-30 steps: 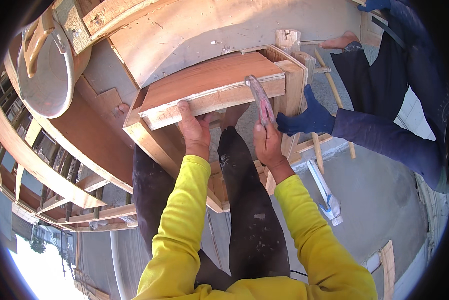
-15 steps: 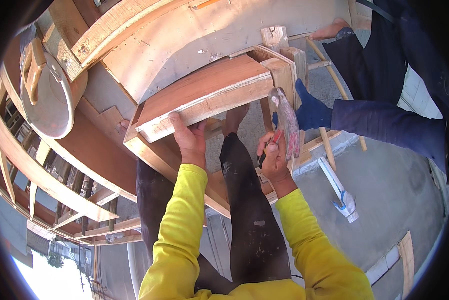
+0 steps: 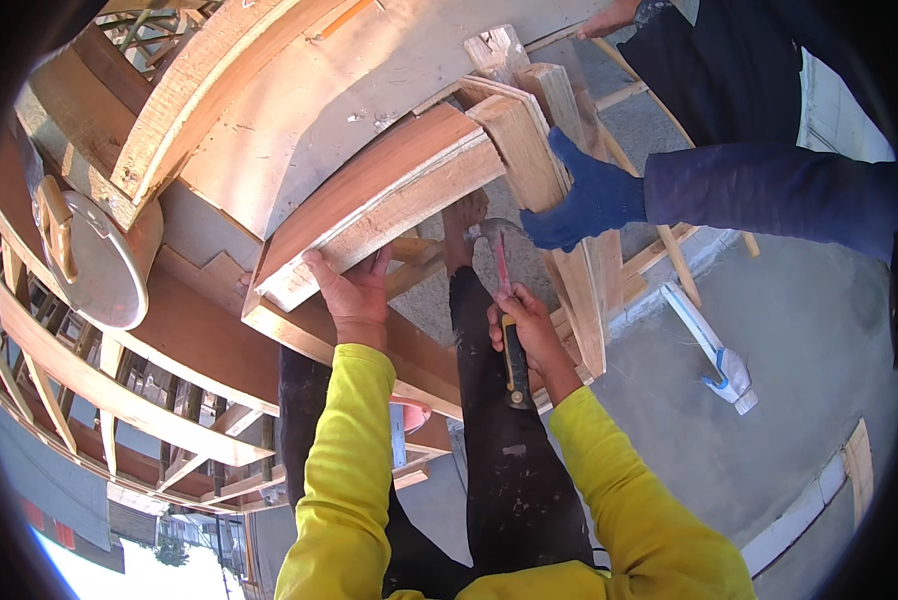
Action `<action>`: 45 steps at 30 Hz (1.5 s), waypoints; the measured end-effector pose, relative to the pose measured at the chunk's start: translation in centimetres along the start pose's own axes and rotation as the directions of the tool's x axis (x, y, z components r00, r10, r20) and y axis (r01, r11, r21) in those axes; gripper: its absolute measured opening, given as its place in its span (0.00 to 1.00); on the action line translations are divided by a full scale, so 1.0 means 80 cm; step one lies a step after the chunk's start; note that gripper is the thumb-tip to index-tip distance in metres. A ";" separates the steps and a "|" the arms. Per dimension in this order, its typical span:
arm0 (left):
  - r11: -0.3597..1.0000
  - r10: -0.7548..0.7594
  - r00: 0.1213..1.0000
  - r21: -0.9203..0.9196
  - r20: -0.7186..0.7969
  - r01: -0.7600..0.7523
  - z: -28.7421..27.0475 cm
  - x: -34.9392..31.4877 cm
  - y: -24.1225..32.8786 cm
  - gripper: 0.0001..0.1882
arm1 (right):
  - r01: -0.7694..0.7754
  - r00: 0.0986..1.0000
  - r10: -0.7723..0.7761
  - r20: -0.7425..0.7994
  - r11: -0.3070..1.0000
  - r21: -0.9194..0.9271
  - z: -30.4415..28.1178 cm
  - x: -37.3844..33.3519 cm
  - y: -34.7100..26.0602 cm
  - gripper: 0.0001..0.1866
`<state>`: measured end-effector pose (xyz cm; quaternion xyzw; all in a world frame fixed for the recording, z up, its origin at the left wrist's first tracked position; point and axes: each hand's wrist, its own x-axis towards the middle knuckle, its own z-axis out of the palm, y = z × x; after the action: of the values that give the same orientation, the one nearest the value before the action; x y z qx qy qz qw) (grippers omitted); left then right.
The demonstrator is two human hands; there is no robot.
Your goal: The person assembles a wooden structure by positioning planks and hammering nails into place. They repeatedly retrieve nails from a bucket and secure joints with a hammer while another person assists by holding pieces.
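Note:
My left hand point(image 3: 355, 298) is closed on the near edge of a curved plywood panel with a timber edge point(image 3: 389, 222), thumb on its face and fingers underneath. In my right hand point(image 3: 531, 328) is a claw hammer point(image 3: 515, 362), gripped by its black and yellow handle. Its metal head points away from me, just left of a co-worker's blue-gloved hand point(image 3: 591, 200). That gloved hand rests against the wooden frame point(image 3: 527, 150) at the panel's right end. The panel sits inside this frame, above my legs.
A metal pot-like bucket with a wooden handle point(image 3: 119, 265) stands at the left, beside curved timber ribs point(image 3: 139, 395). A silver and blue tool point(image 3: 714, 365) lies on the grey concrete at the right. A pencil point(image 3: 341, 20) lies on the board at the top.
My right hand has lowered the hammer from beside the frame's right end, toward my knee. The view has shifted, and the gloved hand now spreads lower on the frame. My left hand keeps its grip.

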<state>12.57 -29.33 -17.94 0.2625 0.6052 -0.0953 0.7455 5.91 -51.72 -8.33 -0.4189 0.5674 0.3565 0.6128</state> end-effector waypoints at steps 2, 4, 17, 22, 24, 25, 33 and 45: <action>0.998 -0.028 1.000 -0.049 -0.008 0.027 -0.005 0.000 -0.002 0.48 | 0.025 0.998 -0.012 -0.055 0.966 0.256 0.012 0.059 0.008 0.10; 0.998 -0.015 1.000 -0.065 0.023 0.017 -0.001 0.001 -0.002 0.47 | 0.081 0.996 -0.050 -0.079 0.878 0.472 0.024 0.131 0.013 0.12; 0.977 0.198 0.980 -0.087 0.023 -0.196 -0.038 0.018 0.010 0.39 | 0.385 0.894 -0.416 -0.167 0.903 -0.190 0.081 0.256 -0.010 0.15; 0.973 0.211 0.977 -0.085 -0.027 -0.213 -0.032 0.013 0.012 0.37 | 0.320 0.945 -0.243 -0.220 0.830 0.457 0.100 0.223 -0.005 0.14; 0.974 0.211 0.977 -0.084 -0.014 -0.212 -0.029 0.013 0.011 0.37 | 0.589 0.756 -0.556 -0.346 0.808 -0.012 0.121 0.235 0.001 0.16; 0.974 0.209 0.978 -0.082 -0.008 -0.209 -0.029 0.013 0.010 0.37 | 0.653 0.628 -0.700 -0.340 0.712 -0.259 0.131 0.241 0.003 0.17; 0.968 0.222 0.973 -0.104 -0.060 -0.227 -0.021 0.011 0.009 0.36 | 0.496 0.854 -0.288 -0.433 0.698 0.516 0.151 0.211 -0.028 0.17; 0.339 0.367 0.832 0.773 0.415 -0.535 0.006 -0.080 0.001 0.38 | 0.118 0.993 -0.118 -0.003 0.993 0.014 0.073 -0.051 -0.007 0.23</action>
<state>11.41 -30.58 -11.77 0.7489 0.3097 -0.1975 0.5516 8.28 -46.45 -4.19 -0.4476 0.5447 0.3153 0.6352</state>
